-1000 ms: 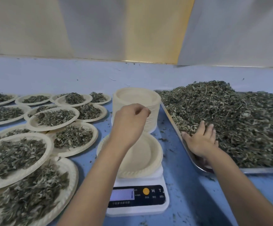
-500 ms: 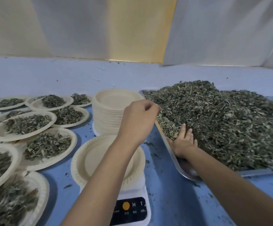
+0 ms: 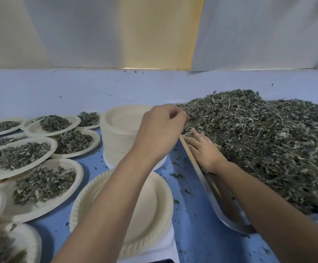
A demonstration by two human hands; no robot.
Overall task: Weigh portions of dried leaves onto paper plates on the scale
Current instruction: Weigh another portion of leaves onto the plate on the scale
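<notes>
Reaches curled left hand (image 3: pixel 162 130) further right to grey-green dried-leaf heap (image 3: pixel 258 139), hold unclear; right hand (image 3: pixel 201 149) flat there; round cream paper plate (image 3: pixel 154 202) on near-edge scale (image 3: pixel 172 242) unfilled.

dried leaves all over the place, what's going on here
A person is portioning dried leaves heaped on a metal tray. The right hand lies flat at the heap's edge; the left hand, curled, reaches there too. The paper plate on the scale is empty. Spare plates are stacked behind it, and filled plates lie to the left.
</notes>
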